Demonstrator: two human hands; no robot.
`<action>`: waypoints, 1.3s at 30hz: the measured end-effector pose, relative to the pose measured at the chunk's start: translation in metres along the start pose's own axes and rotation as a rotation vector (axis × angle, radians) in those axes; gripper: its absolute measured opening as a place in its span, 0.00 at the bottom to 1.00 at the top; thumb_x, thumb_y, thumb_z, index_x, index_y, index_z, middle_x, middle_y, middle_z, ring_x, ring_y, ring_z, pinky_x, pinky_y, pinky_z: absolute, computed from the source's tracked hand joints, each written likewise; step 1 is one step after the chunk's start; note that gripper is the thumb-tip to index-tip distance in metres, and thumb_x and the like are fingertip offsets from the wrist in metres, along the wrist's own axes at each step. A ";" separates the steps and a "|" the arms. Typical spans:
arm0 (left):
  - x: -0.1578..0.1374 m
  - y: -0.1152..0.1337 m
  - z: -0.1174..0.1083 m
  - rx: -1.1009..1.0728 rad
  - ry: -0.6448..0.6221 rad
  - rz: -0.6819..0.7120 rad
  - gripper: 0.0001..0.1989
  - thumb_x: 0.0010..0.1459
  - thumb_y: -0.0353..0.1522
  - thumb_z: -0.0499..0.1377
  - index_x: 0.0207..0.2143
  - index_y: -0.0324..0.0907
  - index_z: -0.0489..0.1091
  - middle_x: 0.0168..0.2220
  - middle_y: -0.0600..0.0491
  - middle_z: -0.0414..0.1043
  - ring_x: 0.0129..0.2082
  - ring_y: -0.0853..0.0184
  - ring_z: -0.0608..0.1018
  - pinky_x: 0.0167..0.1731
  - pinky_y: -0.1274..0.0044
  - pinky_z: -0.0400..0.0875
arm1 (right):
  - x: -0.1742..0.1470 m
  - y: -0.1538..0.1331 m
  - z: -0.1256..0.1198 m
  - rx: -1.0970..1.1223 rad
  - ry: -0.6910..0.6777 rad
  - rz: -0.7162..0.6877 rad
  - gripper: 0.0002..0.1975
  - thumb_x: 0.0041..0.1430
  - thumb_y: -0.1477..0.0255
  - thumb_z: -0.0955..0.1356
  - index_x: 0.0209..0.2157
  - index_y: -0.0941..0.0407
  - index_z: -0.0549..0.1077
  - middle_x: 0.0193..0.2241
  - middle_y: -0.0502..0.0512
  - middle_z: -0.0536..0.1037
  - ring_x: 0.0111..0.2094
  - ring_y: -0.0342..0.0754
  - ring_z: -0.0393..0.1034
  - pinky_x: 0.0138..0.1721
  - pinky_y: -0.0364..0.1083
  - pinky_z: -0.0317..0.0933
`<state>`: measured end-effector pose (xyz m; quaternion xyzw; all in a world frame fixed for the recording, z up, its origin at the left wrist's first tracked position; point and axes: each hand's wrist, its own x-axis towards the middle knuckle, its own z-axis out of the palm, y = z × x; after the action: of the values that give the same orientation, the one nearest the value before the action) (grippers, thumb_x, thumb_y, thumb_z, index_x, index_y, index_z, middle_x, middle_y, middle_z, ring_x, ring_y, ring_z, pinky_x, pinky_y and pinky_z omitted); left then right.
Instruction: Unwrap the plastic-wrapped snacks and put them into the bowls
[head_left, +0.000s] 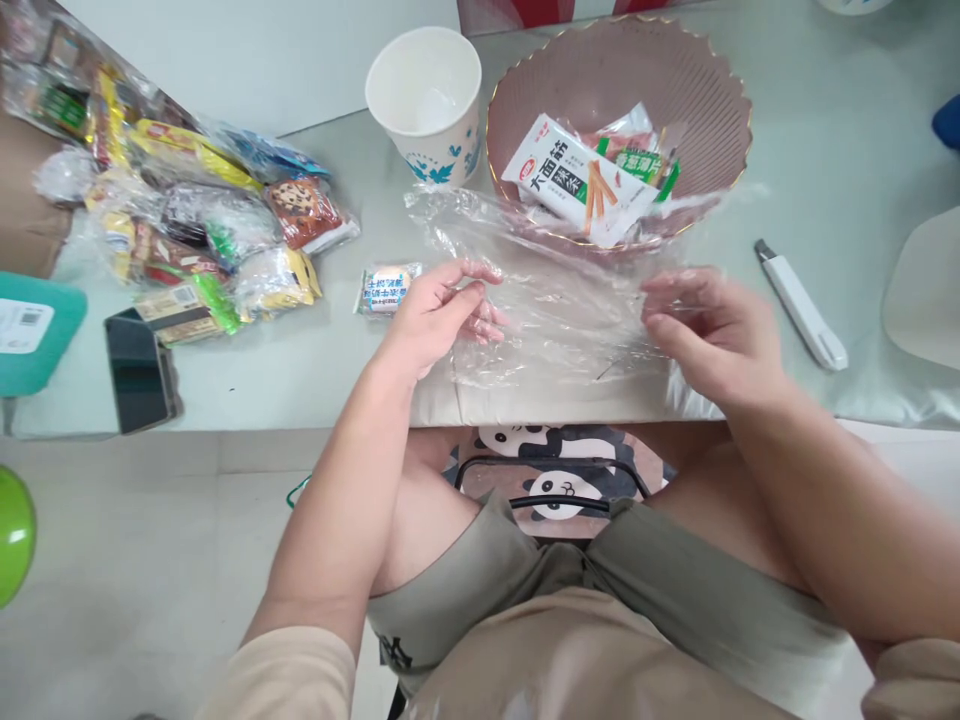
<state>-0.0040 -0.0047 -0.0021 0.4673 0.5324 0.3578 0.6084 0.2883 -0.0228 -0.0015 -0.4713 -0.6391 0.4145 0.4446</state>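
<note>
A crumpled sheet or bag of clear plastic film (562, 320) spreads between my hands at the table's front edge. My left hand (442, 315) is at its left side, fingers loosely bent and apart, the fingertips against the film. On the opposite side my right hand (712, 330) curves over the film, slightly blurred, with a gap between thumb and index finger. A small wrapped biscuit packet (384, 290) lies just left of my left hand. Behind the film stands a fluted pinkish bowl (697, 90) with a gold rim, holding a white snack packet (577, 180) and a green one (637, 168).
A white paper cup (424, 85) stands left of the bowl. Many wrapped snacks (202, 220) are heaped at the left, near a phone (139, 370) and a teal object (37, 335). A white utility knife (801, 305) lies right of my right hand.
</note>
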 end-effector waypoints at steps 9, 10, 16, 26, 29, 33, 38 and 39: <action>-0.003 0.000 -0.008 -0.079 0.056 0.109 0.06 0.58 0.35 0.65 0.36 0.44 0.73 0.18 0.61 0.68 0.16 0.72 0.75 0.15 0.82 0.69 | 0.006 0.002 -0.001 0.153 0.032 0.155 0.09 0.64 0.64 0.72 0.36 0.52 0.70 0.16 0.42 0.73 0.11 0.38 0.61 0.14 0.40 0.51; -0.004 0.002 -0.007 -0.102 0.062 0.119 0.04 0.58 0.33 0.65 0.34 0.44 0.73 0.19 0.60 0.69 0.17 0.72 0.76 0.16 0.81 0.70 | 0.007 0.002 -0.001 0.197 0.032 0.140 0.13 0.63 0.59 0.74 0.36 0.52 0.71 0.18 0.44 0.75 0.12 0.39 0.64 0.14 0.40 0.54; -0.008 0.010 -0.004 -0.174 0.122 0.161 0.07 0.53 0.24 0.60 0.24 0.41 0.72 0.26 0.55 0.76 0.26 0.72 0.80 0.27 0.81 0.78 | 0.009 0.005 -0.008 0.295 -0.018 0.162 0.16 0.51 0.59 0.79 0.24 0.54 0.76 0.24 0.49 0.78 0.20 0.42 0.70 0.23 0.44 0.64; -0.003 0.002 -0.003 -0.074 0.172 0.137 0.07 0.55 0.35 0.66 0.31 0.41 0.74 0.32 0.52 0.77 0.30 0.68 0.81 0.28 0.79 0.78 | 0.010 0.012 -0.014 0.130 -0.060 0.244 0.36 0.65 0.41 0.60 0.21 0.53 0.81 0.28 0.60 0.79 0.32 0.51 0.71 0.37 0.52 0.64; -0.002 -0.003 -0.001 -0.021 0.147 0.172 0.13 0.48 0.28 0.68 0.38 0.42 0.73 0.36 0.55 0.77 0.30 0.69 0.82 0.27 0.80 0.77 | 0.009 0.006 -0.011 -0.026 -0.050 0.219 0.24 0.65 0.53 0.66 0.22 0.52 0.80 0.29 0.56 0.79 0.33 0.50 0.72 0.41 0.51 0.65; 0.000 -0.007 -0.003 0.005 0.158 0.195 0.22 0.47 0.29 0.71 0.46 0.46 0.71 0.54 0.51 0.74 0.31 0.70 0.82 0.23 0.81 0.73 | 0.010 0.002 -0.009 -0.159 -0.088 0.108 0.04 0.50 0.72 0.73 0.30 0.52 0.80 0.37 0.53 0.78 0.34 0.45 0.71 0.35 0.46 0.63; 0.000 -0.006 -0.010 -0.027 0.157 0.244 0.29 0.46 0.36 0.75 0.52 0.51 0.71 0.58 0.48 0.72 0.36 0.65 0.84 0.25 0.79 0.73 | 0.012 0.009 -0.007 -0.025 0.023 0.196 0.21 0.43 0.80 0.69 0.42 0.52 0.75 0.33 0.49 0.72 0.29 0.41 0.64 0.29 0.44 0.57; -0.001 -0.005 -0.011 -0.031 0.140 0.244 0.30 0.46 0.37 0.75 0.52 0.51 0.71 0.58 0.48 0.72 0.37 0.64 0.84 0.25 0.78 0.74 | 0.011 0.009 -0.007 -0.056 0.098 0.180 0.22 0.42 0.81 0.68 0.42 0.52 0.75 0.35 0.50 0.74 0.31 0.42 0.66 0.31 0.45 0.58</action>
<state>-0.0150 -0.0046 -0.0064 0.4929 0.5071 0.4689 0.5292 0.2957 -0.0089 -0.0065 -0.5587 -0.5828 0.4113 0.4231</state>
